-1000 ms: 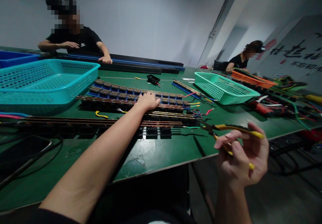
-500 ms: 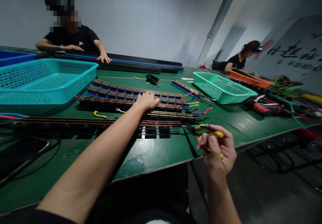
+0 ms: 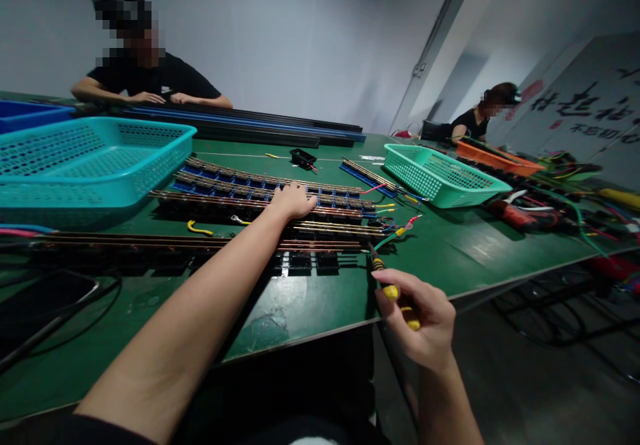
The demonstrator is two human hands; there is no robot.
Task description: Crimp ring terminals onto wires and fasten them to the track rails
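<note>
My left hand (image 3: 294, 201) lies with fingers spread over a row of long copper-coloured rails on blue and black holders (image 3: 240, 187). In my right hand (image 3: 425, 318) are pliers (image 3: 391, 292) with yellow and black handles, gripped near the table's front edge. Their tip is at the right end of the nearest rail strip (image 3: 320, 246), by a green wire (image 3: 387, 240) with a yellow sleeve. Whether the jaws bite the wire I cannot make out. A red-sleeved wire end (image 3: 412, 220) lies just behind.
A turquoise basket (image 3: 165, 158) stands at left, a green basket (image 3: 450, 188) at right, an orange tray (image 3: 495, 158) beyond it. A small black box (image 3: 303, 158) and a yellow-ended lead (image 3: 200, 229) lie on the table. Two co-workers sit beyond, one behind long black bars (image 3: 260, 135).
My right hand has turned and shifted left, and the pliers now point up and left. The green wire now bends up to the right. The far-left co-worker has drawn one hand back.
</note>
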